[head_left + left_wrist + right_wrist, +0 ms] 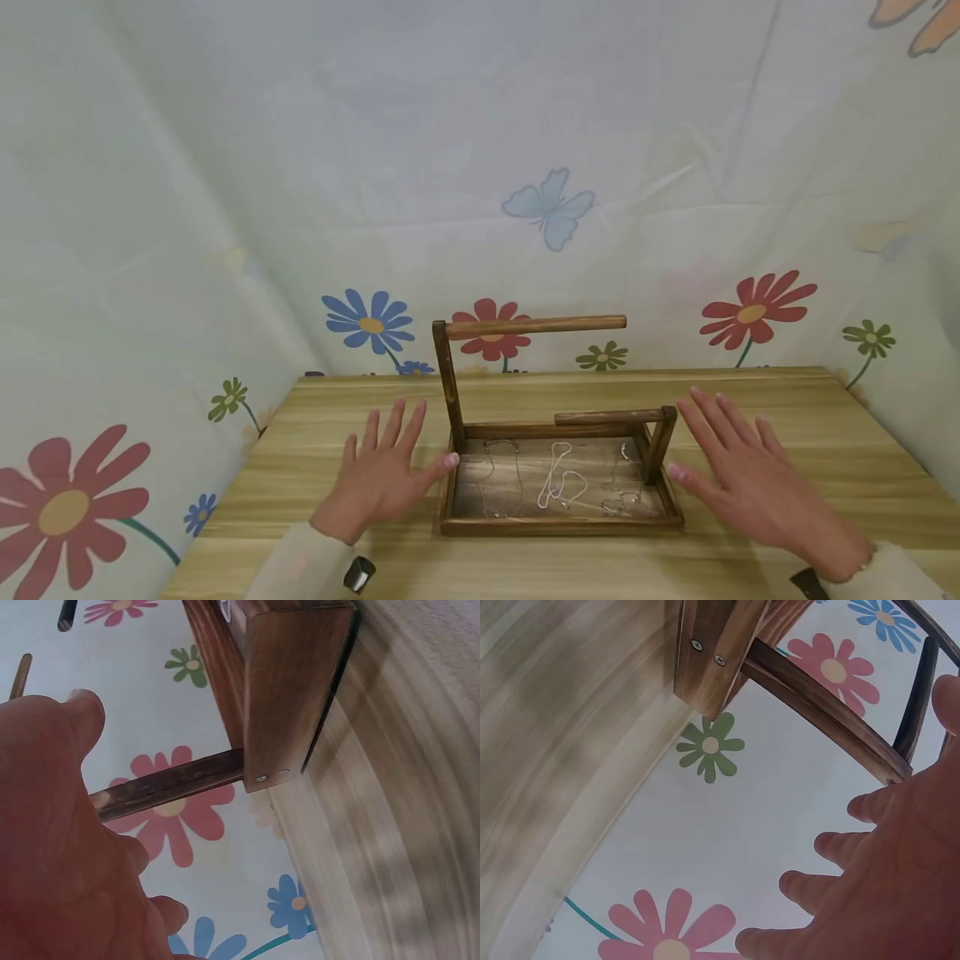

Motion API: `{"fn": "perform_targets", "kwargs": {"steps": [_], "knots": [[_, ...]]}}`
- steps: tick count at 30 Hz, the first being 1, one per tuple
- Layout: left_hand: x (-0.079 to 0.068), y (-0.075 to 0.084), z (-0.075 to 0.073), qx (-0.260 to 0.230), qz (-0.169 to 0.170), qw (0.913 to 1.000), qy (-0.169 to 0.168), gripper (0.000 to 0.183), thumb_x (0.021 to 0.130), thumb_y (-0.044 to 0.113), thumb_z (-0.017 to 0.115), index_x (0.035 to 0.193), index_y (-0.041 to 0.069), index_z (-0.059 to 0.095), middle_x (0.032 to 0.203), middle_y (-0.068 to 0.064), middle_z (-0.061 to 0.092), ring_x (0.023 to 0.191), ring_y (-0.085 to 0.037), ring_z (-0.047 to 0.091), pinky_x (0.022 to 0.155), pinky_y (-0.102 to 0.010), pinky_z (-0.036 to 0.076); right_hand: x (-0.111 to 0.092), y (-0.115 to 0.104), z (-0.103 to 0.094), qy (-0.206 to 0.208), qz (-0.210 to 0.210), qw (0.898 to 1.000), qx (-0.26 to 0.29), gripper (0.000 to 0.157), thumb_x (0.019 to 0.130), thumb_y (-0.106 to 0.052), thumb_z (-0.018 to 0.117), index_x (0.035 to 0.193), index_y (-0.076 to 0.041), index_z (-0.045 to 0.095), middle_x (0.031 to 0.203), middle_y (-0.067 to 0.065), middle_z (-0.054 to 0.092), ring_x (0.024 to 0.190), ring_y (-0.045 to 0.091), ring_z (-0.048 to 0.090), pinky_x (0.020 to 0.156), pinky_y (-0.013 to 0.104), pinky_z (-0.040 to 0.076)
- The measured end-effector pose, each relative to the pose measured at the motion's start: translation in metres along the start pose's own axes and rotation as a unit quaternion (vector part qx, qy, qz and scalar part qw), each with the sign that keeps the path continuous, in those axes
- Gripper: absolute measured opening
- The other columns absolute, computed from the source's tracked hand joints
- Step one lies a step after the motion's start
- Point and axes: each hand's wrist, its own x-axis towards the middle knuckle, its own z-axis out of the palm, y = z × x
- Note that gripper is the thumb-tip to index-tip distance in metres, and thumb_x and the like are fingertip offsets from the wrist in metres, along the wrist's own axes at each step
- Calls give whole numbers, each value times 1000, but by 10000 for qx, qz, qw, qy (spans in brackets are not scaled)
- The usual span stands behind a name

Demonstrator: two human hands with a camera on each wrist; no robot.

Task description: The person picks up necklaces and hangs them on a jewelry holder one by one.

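Between my hands stands a dark wooden jewelry stand: a shallow tray with a tall post and bar on its left and a shorter post and bar on its right. Inside the tray lie a thin chain necklace at left, a brighter silver chain in the middle and a fine tangled chain at right. My left hand spreads its fingers beside the tray's left end, thumb near the rim. My right hand is likewise spread by the short post. Neither holds anything.
The stand sits on a wood-grain table. Behind and to the sides hangs a pale cloth printed with flowers and butterflies. A small dark object shows at the table's far left edge.
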Motion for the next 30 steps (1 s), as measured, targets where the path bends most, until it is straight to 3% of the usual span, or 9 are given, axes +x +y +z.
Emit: {"fn": "perform_targets", "kwargs": {"steps": [14, 22, 30], "knots": [[0, 0, 16, -47, 183, 9998, 39, 96, 95, 83, 39, 169, 27, 13, 178, -10, 8, 161, -51, 6, 121, -79, 10, -4, 1, 15, -83, -34, 9999, 114, 89, 105, -56, 53, 170, -18, 5, 177, 14, 9, 163, 43, 2, 122, 68, -19], [0, 0, 26, -237, 333, 9991, -69, 96, 95, 81, 44, 169, 25, 17, 178, -4, 12, 163, -47, 7, 122, -78, 11, -5, 0, 22, -151, -24, 9999, 68, 87, 106, -57, 51, 169, -14, 10, 178, 11, 6, 165, 39, -1, 123, 63, -21], [0, 5, 33, -233, 531, 9982, -155, 93, 99, 75, 44, 169, 21, 17, 178, -2, 12, 163, -45, 8, 122, -76, 14, -5, -1, 26, -279, 58, 9995, 160, 86, 104, -61, 51, 167, -9, 23, 177, 12, 13, 162, 44, 9, 124, 73, -7]]}}
